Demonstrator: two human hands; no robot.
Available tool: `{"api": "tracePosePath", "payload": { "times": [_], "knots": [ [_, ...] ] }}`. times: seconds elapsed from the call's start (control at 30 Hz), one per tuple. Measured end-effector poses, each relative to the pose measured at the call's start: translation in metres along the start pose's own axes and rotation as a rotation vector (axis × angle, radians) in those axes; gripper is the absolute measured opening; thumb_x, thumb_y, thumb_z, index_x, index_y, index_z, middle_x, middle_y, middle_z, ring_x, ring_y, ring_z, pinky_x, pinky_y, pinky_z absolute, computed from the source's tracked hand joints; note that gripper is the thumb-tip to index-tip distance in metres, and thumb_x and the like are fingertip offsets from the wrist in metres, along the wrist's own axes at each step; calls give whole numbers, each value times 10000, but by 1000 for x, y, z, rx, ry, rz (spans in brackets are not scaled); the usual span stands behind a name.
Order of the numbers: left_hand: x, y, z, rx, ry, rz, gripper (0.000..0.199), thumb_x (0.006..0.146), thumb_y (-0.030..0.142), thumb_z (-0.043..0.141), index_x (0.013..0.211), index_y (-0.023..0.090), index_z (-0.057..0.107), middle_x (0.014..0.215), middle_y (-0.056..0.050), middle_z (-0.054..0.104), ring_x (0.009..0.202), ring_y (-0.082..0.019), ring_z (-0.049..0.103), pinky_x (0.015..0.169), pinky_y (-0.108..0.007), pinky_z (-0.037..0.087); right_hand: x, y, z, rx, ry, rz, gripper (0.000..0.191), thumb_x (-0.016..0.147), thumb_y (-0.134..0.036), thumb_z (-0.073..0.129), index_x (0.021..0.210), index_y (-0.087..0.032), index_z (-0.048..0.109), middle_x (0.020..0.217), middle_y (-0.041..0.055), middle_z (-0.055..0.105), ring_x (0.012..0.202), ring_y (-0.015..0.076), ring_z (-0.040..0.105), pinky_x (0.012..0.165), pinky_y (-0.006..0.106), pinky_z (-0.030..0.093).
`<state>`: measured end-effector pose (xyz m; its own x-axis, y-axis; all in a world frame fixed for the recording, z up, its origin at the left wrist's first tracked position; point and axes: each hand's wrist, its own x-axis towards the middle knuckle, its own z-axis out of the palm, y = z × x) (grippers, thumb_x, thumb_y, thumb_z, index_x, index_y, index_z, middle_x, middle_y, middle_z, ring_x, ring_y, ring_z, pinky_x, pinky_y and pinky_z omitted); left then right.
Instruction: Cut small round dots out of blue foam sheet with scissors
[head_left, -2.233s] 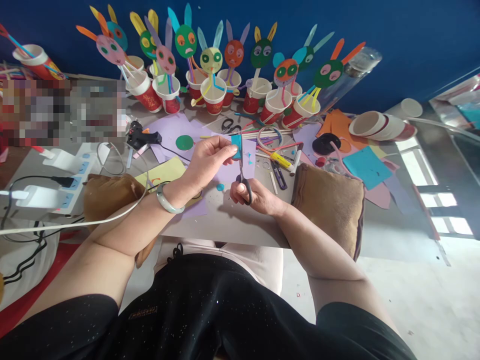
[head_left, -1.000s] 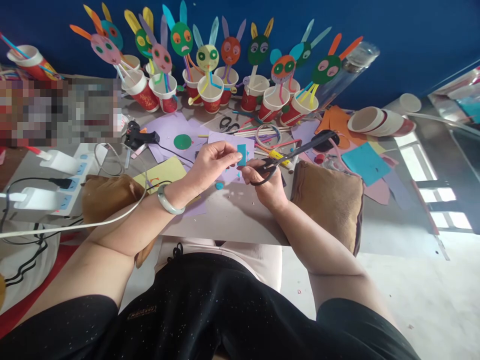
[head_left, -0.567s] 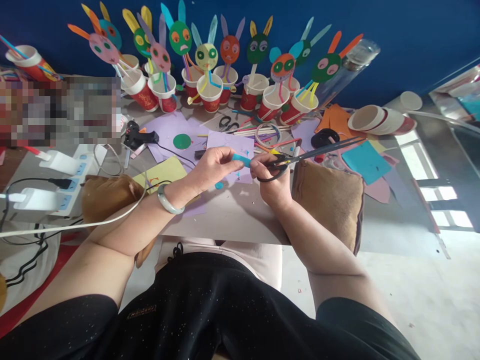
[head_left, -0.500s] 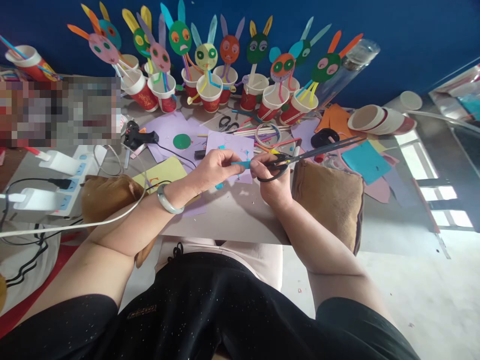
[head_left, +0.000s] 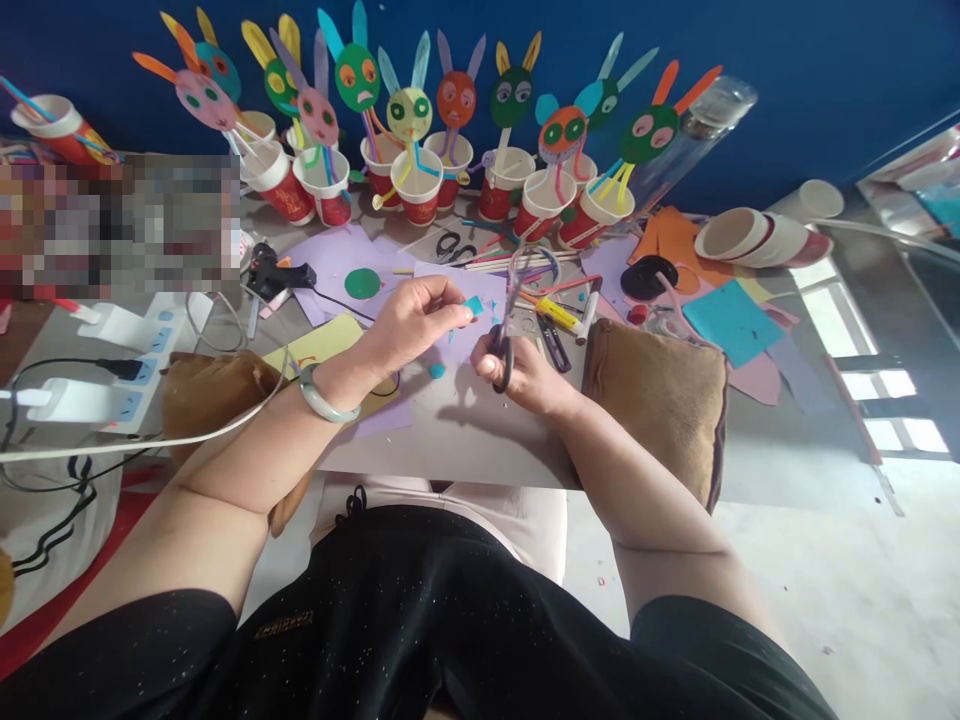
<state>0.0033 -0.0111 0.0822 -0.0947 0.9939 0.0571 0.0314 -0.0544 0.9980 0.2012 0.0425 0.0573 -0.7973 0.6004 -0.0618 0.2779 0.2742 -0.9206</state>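
Note:
My left hand [head_left: 424, 318] pinches a small piece of blue paper [head_left: 474, 306] between thumb and fingertips. Close by on the right, my right hand [head_left: 523, 368] is closed around the black handles of the scissors [head_left: 505, 362]. Their blades point up and away from me, blurred by motion, apart from the paper. Under the hands lies a purple paper sheet [head_left: 450, 345] with small blue scraps on it. A blue paper disc [head_left: 437, 371] rests on the table just below my left hand.
Red-and-white paper cups [head_left: 417, 190] with paper animal heads line the back. A glue gun [head_left: 281, 275] and a power strip [head_left: 154, 350] with cables lie left. On the right are a brown cushion [head_left: 656, 400], a yellow tube [head_left: 559, 314], a utility knife [head_left: 553, 345] and blue paper [head_left: 731, 322].
My hands have moved apart. The scissors have swung from pointing right to pointing up and away. The blue piece has left my right fingers and stays in my left hand.

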Motion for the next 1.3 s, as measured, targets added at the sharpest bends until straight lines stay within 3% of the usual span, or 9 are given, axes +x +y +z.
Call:
{"api": "tracePosePath", "payload": {
  "times": [0.2, 0.53, 0.97, 1.3],
  "knots": [
    [2, 5, -6, 17, 10, 12, 130, 754, 256, 747, 675, 198, 662, 692, -1, 700, 679, -126, 601, 654, -260, 464, -2, 2, 4, -48, -195, 3, 825, 800, -1028, 478, 680, -211, 462, 637, -49, 388, 633, 104, 325, 600, 287, 265],
    [2, 7, -7, -16, -2, -6, 123, 751, 193, 706, 651, 199, 634, 701, -6, 721, 726, -142, 663, 697, -271, 507, -4, 1, -3, -1, -308, -37, 790, 815, -989, 538, 688, -213, 475, 617, -56, 393, 637, 105, 331, 601, 281, 270],
    [3, 2, -7, -17, -9, -2, 130, 715, 145, 677, 611, 199, 622, 630, 11, 665, 665, -125, 610, 670, -266, 487, -5, -1, -2, 7, -326, -51, 785, 867, -987, 445, 689, -223, 435, 648, -53, 360, 637, 104, 299, 603, 291, 274],
    [3, 3, -6, -41, -5, -10, 133, 724, 138, 683, 618, 194, 626, 654, 0, 687, 658, -118, 592, 654, -260, 474, -5, 0, -2, 43, -334, -86, 769, 940, -926, 421, 688, -204, 496, 647, -34, 436, 624, 106, 355, 612, 287, 328]
  ]
}}
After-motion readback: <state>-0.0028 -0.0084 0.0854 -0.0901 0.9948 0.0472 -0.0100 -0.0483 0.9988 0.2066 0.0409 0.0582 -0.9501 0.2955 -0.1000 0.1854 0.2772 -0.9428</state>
